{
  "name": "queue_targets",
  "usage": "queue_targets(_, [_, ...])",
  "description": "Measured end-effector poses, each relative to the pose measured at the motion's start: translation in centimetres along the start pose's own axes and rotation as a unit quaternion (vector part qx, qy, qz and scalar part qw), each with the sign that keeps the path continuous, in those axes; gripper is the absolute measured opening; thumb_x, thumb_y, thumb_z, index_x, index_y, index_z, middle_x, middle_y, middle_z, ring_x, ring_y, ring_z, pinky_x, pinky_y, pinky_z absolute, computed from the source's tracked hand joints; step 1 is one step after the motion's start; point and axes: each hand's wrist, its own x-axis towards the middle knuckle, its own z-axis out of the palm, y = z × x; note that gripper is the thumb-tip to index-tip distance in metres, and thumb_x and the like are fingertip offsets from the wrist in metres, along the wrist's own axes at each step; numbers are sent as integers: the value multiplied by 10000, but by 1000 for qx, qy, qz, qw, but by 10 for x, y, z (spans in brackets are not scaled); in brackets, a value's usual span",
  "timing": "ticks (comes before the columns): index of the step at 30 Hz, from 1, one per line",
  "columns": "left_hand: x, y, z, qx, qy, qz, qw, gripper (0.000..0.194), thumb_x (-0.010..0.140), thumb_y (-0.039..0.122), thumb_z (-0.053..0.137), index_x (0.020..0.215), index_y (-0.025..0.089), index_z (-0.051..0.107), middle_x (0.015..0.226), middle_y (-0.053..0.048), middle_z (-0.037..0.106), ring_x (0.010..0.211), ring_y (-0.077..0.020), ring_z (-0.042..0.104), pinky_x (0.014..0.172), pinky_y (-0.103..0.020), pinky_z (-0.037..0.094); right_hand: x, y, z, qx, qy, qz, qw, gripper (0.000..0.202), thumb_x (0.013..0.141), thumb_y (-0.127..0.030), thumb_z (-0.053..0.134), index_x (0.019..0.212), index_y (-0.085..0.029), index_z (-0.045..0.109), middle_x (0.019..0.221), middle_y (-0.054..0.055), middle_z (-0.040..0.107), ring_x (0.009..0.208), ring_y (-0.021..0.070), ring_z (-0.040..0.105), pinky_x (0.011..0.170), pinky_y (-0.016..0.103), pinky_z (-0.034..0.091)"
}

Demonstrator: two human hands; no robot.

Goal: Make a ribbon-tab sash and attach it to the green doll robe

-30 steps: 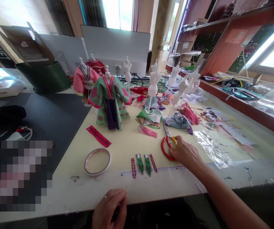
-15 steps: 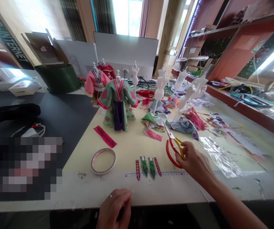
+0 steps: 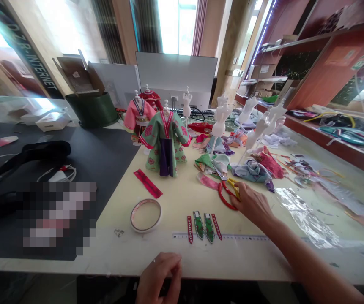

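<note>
My right hand (image 3: 248,200) is closed on the yellow handle of the red-handled scissors (image 3: 224,185), whose blades touch the green and white cloth pile (image 3: 215,162). At the table's front edge my left hand (image 3: 161,276) is curled with fingertips pressed together; whatever it may hold is too small to make out. Between the hands, two green pointed pieces (image 3: 198,225) and two narrow red strips (image 3: 190,230) lie by a ruler (image 3: 239,237). A roll of tape (image 3: 146,216) lies left of them, below a red cloth strip (image 3: 148,183).
Small mannequins stand behind, one in a green robe (image 3: 165,143), others bare white (image 3: 219,122). Crumpled clear plastic (image 3: 308,217) lies at the right. On the left are a dark mat (image 3: 112,147) and a green bin (image 3: 91,110). A monitor (image 3: 177,76) stands at the back.
My right hand and the scissors have moved slightly back and left over the table, closer to the cloth pile. The whole view has shifted, while my left hand stays at the front edge.
</note>
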Motion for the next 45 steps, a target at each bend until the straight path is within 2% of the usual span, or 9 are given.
queue_targets(2, [5,11,0,-60,11,-138,989,197,802,127,576,970,227,604,814,-19,655,738,-144,633,710,-241,526,-8,-11,-11,24,17,6,1000,251,857,-330,450,1007,-154,548,921,119,637,693,228,615,486,276,338])
queue_targets(4, [14,23,-1,-129,9,-295,947,186,782,200,633,961,208,584,781,-6,641,725,-134,622,683,-216,512,-23,-30,-28,132,49,-2,990,230,880,-339,456,1010,-182,562,942,92,628,764,213,616,583,291,425])
queue_targets(6, [26,33,0,-209,-23,-421,882,241,768,233,658,983,195,554,767,6,620,688,-113,594,631,-192,492,-43,-54,-48,331,40,-23,942,121,875,-296,506,920,-217,586,830,36,629,740,171,609,671,276,470])
queue_targets(9, [38,41,5,-285,-31,-490,823,307,743,212,685,1007,193,530,743,34,586,671,-79,549,644,-167,460,-73,-88,-68,501,-63,-29,863,74,860,-230,536,853,-244,608,828,9,635,789,153,616,694,234,495])
queue_targets(14, [39,43,14,-319,-51,-498,805,315,763,214,670,1035,194,513,780,29,584,713,-80,545,683,-181,450,-98,-112,-64,588,-140,31,796,92,847,-219,540,860,-246,627,816,-9,639,770,133,617,704,215,498])
queue_targets(21, [37,43,21,-291,-57,-486,822,323,758,213,662,1035,184,499,769,27,583,726,-89,549,696,-195,449,-97,-112,-53,622,-171,94,759,97,836,-272,555,824,-234,643,791,-10,629,738,134,595,689,224,482])
queue_targets(29, [32,40,23,-297,-67,-477,824,308,775,210,635,1044,180,488,762,27,566,720,-89,538,685,-200,446,-95,-117,-51,632,-168,95,751,120,822,-287,567,757,-217,639,714,-5,613,663,142,580,618,237,485])
queue_targets(36, [32,41,20,-308,-76,-482,817,298,783,203,626,1045,180,485,759,28,562,701,-81,530,669,-189,441,-98,-117,-52,628,-122,57,766,95,832,-211,557,800,-223,645,730,-6,611,671,127,590,608,211,484])
queue_targets(45, [25,41,18,-243,-81,-442,860,280,795,196,598,1051,187,483,797,8,587,737,-108,571,689,-217,476,-98,-121,-51,603,-99,50,790,91,827,-205,561,758,-215,620,711,1,611,654,137,589,587,230,484])
